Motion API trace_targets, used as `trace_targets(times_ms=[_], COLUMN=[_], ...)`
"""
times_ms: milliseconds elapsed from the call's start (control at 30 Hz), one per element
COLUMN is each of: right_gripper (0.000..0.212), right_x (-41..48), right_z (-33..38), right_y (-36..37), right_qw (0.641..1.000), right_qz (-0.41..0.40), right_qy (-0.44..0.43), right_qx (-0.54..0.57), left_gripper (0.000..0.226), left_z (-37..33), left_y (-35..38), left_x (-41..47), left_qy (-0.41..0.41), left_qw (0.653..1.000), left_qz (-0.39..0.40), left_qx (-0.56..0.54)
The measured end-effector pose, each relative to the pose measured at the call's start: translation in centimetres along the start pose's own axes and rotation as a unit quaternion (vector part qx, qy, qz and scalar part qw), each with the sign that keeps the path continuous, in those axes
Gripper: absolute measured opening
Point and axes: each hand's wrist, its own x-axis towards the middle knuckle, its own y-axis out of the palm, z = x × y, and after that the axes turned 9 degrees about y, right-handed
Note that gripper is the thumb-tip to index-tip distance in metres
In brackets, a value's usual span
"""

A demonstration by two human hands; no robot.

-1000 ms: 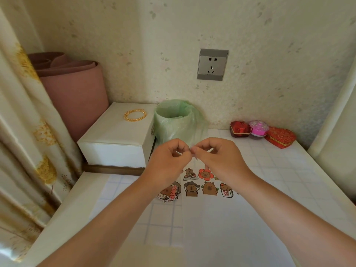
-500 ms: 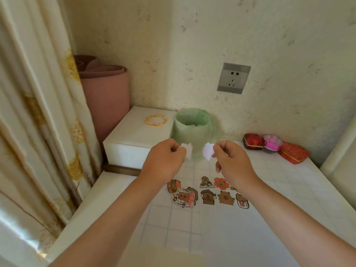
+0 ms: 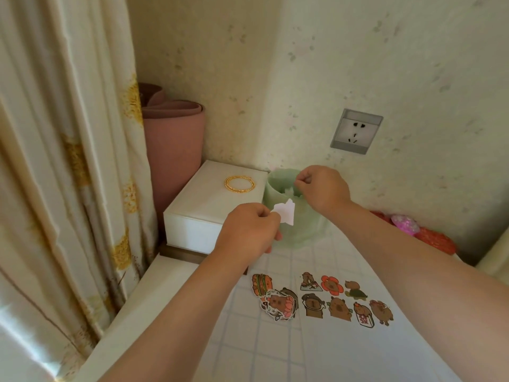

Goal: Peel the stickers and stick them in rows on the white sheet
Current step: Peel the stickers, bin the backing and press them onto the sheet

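White-faced sticker in left hand

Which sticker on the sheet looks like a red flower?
The flower sticker, middle of the top row on the sheet. Of the rows, only it has red petals around a face.

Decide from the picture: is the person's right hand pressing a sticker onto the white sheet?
No, the right hand hovers over the green bin, apart from the stickers in rows on the white sheet.

Tabletop corner
From the stickers, the bin sits at 12 o'clock, the box at 10, bangles on it.
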Motion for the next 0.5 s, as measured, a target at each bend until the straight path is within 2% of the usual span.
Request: trace_targets(times_ms=[100, 333, 500], right_gripper=[0.014, 0.012, 0.020], right_x=[-0.5, -6.8, -13.1], right_z=[-0.3, -2.9, -6.0], right_y=[-0.1, -2.8, -4.3], right_qw=[1.000, 0.986, 0.979], right_qz=[-0.003, -0.070, -0.052], right_qy=[-0.005, -0.078, -0.189], right_qx=[0.011, 0.133, 0.056], left_gripper=[0.022, 0.020, 0.018], left_z=[-0.2, -1.5, -2.2], left_y=[0.3, 1.9, 4.6], left_x=[0.2, -0.4, -1.0], left_qy=[-0.005, -0.017, -0.057], left_qw=[1.000, 0.999, 0.993], left_qz=[-0.002, 0.034, 0.088], left_qx=[0.002, -0.020, -0.048])
